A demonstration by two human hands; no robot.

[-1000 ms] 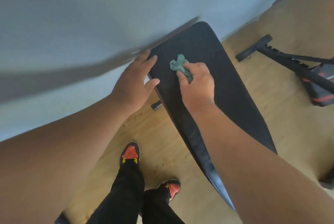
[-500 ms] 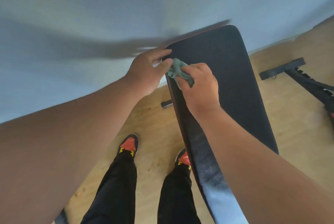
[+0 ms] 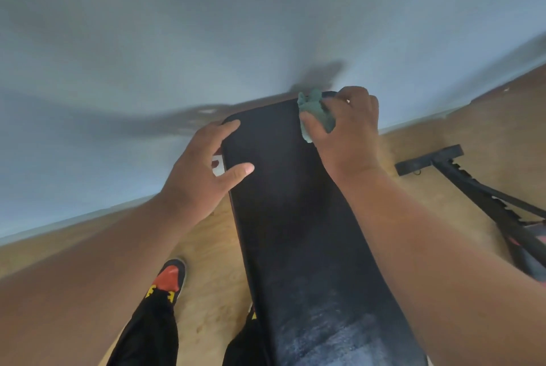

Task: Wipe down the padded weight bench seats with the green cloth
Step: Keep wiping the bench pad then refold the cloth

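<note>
Here the right hand (image 3: pixel 347 129) clutches the green cloth (image 3: pixel 316 113) at the bench pad's (image 3: pixel 295 218) far corner; the left hand (image 3: pixel 201 176) rests spread, empty, on its left edge.

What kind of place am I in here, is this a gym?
Probably a home gym or small workout room. A long black padded bench stands by a plain wall on a wood floor, with a second black equipment frame lying to the right.
</note>
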